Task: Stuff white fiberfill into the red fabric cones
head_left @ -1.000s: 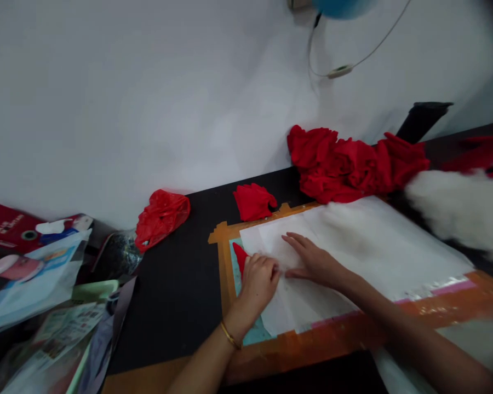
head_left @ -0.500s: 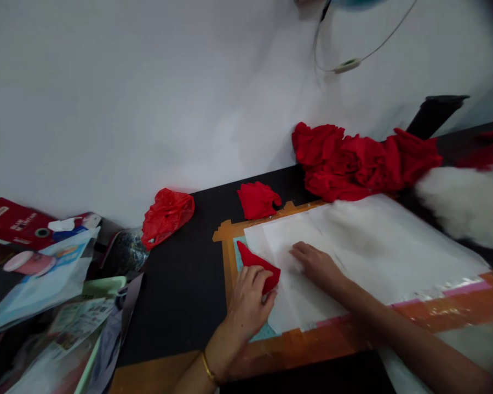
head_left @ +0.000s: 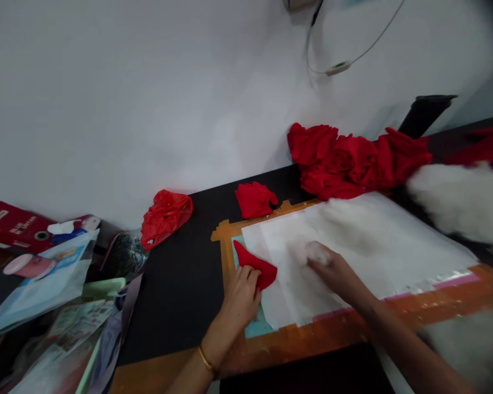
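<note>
At the far left we see a red box [head_left: 14,227] with white print, its contents hidden from us. Near it a pink tub [head_left: 36,265] rests on a pale plastic packet [head_left: 12,303]; we cannot tell what the tub holds. Below, a light green tray [head_left: 102,285] is filled with printed papers [head_left: 72,331] and clear plastic. A crumpled red plastic bag [head_left: 166,216] sits on the black tabletop [head_left: 172,295] by the wall; we cannot make out anything inside.

Our left hand [head_left: 242,295] grips the lower edge of a pointed red cloth piece [head_left: 257,268], which is over the turquoise mat [head_left: 259,327] and the left end of the white sheet [head_left: 411,251]. Behind it lies a small red bundle [head_left: 254,200]. Above the sheet, our right hand [head_left: 332,268] pinches a tuft of white fluff [head_left: 317,253]. Farther right are a red cloth heap [head_left: 353,164] and a white fluffy pile [head_left: 464,202].
</note>
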Demonstrator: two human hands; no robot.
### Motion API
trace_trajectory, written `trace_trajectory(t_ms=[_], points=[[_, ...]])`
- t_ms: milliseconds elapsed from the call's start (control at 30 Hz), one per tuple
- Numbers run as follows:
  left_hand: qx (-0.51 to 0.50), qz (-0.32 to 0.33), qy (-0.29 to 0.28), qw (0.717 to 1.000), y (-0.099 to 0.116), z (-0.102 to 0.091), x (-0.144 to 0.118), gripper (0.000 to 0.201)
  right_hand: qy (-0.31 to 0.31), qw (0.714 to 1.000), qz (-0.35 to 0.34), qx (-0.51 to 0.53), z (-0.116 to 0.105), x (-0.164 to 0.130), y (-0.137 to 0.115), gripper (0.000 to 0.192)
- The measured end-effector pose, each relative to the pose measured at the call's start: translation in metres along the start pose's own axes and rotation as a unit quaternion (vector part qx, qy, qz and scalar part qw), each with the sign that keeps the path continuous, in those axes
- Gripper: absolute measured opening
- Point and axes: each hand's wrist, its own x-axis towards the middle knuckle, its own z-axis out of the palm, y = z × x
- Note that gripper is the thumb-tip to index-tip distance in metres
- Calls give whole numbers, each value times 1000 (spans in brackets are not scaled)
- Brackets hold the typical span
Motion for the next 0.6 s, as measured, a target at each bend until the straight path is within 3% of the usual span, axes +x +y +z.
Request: trace_trajectory(t_ms=[100, 233, 367, 500, 600], points=[[-8, 15, -5, 1000, -5, 0, -2, 44, 11, 999, 26, 20, -2, -3, -3, 34], [2, 13, 9, 1000, -7, -1, 1, 27, 17, 998, 41, 43, -4, -6, -10, 37], [-57, -37, 80, 994, -1, -6, 9, 16, 7, 996, 56, 71, 2, -13, -19, 37], [-177, -88, 151, 969, 12, -13, 20, 11, -13, 999, -19, 42, 31, -21, -23, 27], [-246, -118, 178, 945, 24, -17, 27, 11, -85, 987, -81, -114, 57, -24, -21, 27]])
